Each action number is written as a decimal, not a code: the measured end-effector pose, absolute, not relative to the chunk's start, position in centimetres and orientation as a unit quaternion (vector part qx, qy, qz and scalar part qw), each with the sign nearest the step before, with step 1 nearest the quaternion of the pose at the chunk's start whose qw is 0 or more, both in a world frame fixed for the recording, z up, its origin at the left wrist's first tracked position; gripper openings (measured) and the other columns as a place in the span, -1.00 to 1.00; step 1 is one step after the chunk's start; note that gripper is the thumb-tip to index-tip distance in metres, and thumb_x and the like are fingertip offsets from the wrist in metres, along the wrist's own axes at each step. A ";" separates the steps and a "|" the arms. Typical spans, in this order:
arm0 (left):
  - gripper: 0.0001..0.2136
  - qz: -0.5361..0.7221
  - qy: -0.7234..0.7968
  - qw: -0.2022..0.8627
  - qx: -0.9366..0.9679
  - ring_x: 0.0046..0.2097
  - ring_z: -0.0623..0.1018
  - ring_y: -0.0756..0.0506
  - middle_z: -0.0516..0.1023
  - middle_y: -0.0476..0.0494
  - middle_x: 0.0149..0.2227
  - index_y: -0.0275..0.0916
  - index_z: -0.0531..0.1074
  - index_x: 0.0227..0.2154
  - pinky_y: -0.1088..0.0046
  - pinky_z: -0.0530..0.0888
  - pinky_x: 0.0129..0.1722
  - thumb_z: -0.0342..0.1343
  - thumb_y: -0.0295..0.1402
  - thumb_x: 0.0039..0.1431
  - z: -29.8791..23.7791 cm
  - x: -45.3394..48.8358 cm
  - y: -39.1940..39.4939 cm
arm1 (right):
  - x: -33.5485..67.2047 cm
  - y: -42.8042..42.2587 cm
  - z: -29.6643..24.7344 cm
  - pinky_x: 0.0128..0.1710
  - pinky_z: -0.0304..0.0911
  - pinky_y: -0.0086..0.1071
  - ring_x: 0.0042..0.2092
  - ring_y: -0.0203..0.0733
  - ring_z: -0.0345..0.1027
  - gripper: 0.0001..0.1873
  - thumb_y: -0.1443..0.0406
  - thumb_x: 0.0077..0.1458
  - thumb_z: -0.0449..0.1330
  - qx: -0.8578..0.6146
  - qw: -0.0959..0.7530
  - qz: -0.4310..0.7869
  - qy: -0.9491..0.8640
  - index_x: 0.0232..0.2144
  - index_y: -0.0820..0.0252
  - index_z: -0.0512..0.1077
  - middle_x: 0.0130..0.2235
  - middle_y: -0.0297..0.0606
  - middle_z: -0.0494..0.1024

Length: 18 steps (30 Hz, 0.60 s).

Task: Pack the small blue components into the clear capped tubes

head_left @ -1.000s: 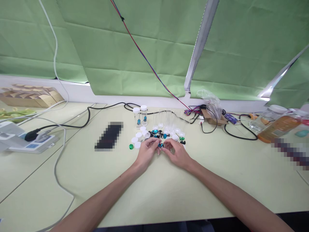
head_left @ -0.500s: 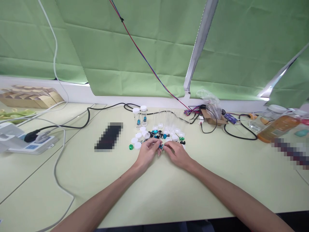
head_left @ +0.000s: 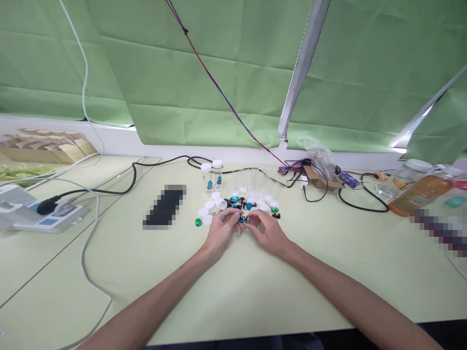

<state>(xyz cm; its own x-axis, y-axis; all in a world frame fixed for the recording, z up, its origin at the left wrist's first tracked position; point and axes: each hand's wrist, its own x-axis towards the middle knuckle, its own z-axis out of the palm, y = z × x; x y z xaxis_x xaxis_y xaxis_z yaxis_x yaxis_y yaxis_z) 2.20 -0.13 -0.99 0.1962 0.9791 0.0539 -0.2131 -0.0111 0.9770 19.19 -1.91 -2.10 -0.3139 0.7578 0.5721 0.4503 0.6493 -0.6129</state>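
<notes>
My left hand (head_left: 221, 229) and my right hand (head_left: 266, 230) meet at the middle of the pale green table (head_left: 233, 287). Both pinch a small blue part (head_left: 241, 219) between their fingertips; the right hand also seems to hold a small clear vial, partly hidden by the fingers. Just beyond them lie several white caps (head_left: 207, 212), small blue, green and black parts (head_left: 198, 222), and clear vials. Two capped vials (head_left: 212, 178) with blue parts inside stand upright behind the pile.
A blurred dark flat object (head_left: 165, 205) lies left of the pile. Black and white cables (head_left: 109, 187) run to a power strip (head_left: 54, 214) at the left. A cardboard box with wires (head_left: 321, 177) and bottles (head_left: 416, 192) sit at the back right.
Both hands stay together over the same spot; the fingers shifted slightly around the blue part. Nothing else moved.
</notes>
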 end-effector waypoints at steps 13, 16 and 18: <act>-0.76 0.494 0.381 0.577 0.527 -0.51 0.44 0.00 0.50 -0.08 -0.42 -0.30 0.48 -0.39 0.48 0.37 -0.51 0.23 -0.18 0.04 -0.4 2.5 -0.5 | 19.2 -1.7 -2.4 -0.25 0.23 -0.31 -0.30 -0.17 0.34 -0.85 0.27 0.30 0.04 -0.411 0.407 0.147 -0.802 -0.30 0.15 0.37 -0.34 -0.26 0.49; -0.75 0.494 0.381 0.578 0.527 -0.51 0.45 0.00 0.50 -0.08 -0.42 -0.29 0.48 -0.40 0.48 0.38 -0.51 0.24 -0.17 0.03 -0.4 2.5 -0.5 | 19.2 -1.7 -2.4 -0.26 0.21 -0.32 -0.32 -0.19 0.33 -0.79 0.27 0.33 0.00 -0.417 0.399 0.146 -0.804 -0.34 0.15 0.37 -0.37 -0.27 0.48; -0.74 0.496 0.383 0.578 0.523 -0.51 0.45 0.00 0.50 -0.07 -0.43 -0.30 0.49 -0.39 0.48 0.38 -0.51 0.24 -0.17 0.03 -0.4 2.5 -0.6 | 19.2 -1.7 -2.4 -0.25 0.21 -0.31 -0.31 -0.19 0.33 -0.79 0.27 0.33 -0.01 -0.419 0.400 0.149 -0.801 -0.33 0.14 0.37 -0.36 -0.28 0.48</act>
<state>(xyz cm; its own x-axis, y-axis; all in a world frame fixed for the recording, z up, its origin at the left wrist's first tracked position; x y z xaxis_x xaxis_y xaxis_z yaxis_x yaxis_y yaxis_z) 2.49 -0.56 -0.37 0.2160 0.9735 0.0756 -0.1733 -0.0379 0.9841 19.21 -1.72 -2.36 -0.3286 0.7907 0.5166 0.5528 0.6045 -0.5736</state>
